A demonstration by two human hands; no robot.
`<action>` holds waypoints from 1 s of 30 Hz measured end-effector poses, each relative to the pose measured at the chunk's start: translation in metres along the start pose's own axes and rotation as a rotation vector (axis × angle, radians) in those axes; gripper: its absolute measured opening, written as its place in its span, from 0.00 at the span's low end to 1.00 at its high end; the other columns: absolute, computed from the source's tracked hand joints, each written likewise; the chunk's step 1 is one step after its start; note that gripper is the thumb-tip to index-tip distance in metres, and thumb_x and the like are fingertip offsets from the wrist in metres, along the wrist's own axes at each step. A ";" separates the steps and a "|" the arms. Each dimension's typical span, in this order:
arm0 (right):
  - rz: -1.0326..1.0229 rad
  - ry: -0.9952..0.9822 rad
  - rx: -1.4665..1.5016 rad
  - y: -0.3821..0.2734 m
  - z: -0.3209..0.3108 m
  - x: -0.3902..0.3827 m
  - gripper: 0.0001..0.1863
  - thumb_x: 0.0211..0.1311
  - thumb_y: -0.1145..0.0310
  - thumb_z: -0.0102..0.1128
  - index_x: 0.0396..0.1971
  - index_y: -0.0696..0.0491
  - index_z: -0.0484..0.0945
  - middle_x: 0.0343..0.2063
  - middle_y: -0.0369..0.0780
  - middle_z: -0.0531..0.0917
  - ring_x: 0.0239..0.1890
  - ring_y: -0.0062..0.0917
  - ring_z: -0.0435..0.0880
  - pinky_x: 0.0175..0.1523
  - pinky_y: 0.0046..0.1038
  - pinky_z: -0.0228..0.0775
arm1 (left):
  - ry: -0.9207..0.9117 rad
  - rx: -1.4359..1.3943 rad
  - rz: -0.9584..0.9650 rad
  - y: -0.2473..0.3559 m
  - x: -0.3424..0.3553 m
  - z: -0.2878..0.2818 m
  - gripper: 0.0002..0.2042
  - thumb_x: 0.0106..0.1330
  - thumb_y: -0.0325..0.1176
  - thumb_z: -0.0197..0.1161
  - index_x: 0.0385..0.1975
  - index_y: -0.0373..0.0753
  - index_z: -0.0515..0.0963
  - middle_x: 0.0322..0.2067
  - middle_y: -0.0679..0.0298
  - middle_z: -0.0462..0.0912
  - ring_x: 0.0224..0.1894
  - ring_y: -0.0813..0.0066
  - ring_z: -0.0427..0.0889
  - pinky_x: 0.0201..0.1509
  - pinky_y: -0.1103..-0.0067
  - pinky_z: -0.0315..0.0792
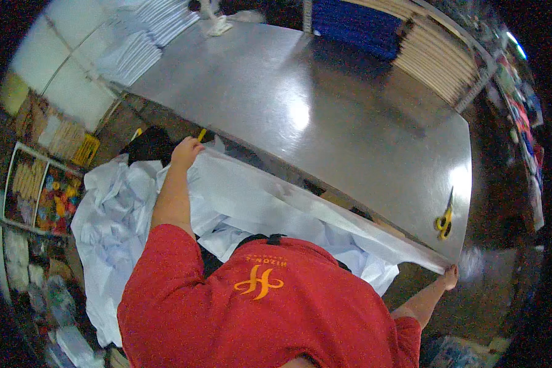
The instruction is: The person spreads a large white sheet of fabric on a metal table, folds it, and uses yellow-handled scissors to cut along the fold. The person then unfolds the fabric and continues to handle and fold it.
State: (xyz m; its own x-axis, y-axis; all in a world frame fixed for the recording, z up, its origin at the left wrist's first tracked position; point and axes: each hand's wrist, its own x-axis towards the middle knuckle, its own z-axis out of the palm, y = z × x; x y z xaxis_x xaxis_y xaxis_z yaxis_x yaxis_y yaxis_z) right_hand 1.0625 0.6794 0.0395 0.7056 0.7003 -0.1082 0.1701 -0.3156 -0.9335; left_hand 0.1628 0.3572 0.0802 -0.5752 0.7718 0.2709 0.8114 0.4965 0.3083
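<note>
A wide steel table [325,116] fills the view, with shelves of folded goods behind it. A long white sheet [300,211] lies stretched along the table's near edge, with more of it crumpled below that edge towards the left. The left hand [186,152] grips the sheet's left end, fingers curled over it, near the table's near left corner. The right hand [449,277] pinches the sheet's right end just off the near right corner. Yellow scissors [444,221] lie on the table near that corner. White stacks [142,38] sit at the far left edge.
</note>
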 end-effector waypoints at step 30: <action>-0.146 0.396 -0.270 -0.006 0.024 -0.023 0.12 0.45 0.56 0.63 0.26 0.48 0.82 0.18 0.37 0.81 0.21 0.20 0.80 0.28 0.24 0.71 | 0.107 0.131 0.000 -0.033 0.055 0.017 0.10 0.54 0.35 0.56 0.31 0.36 0.74 0.28 0.55 0.77 0.32 0.58 0.76 0.36 0.69 0.68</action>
State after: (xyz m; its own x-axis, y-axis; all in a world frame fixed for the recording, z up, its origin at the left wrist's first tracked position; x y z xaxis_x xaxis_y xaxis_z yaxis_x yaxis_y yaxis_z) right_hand 1.0288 0.6807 0.0394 0.8590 0.4696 0.2038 0.4217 -0.4232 -0.8019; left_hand 0.1065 0.3898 0.0690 -0.5770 0.7287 0.3690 0.8142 0.5492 0.1886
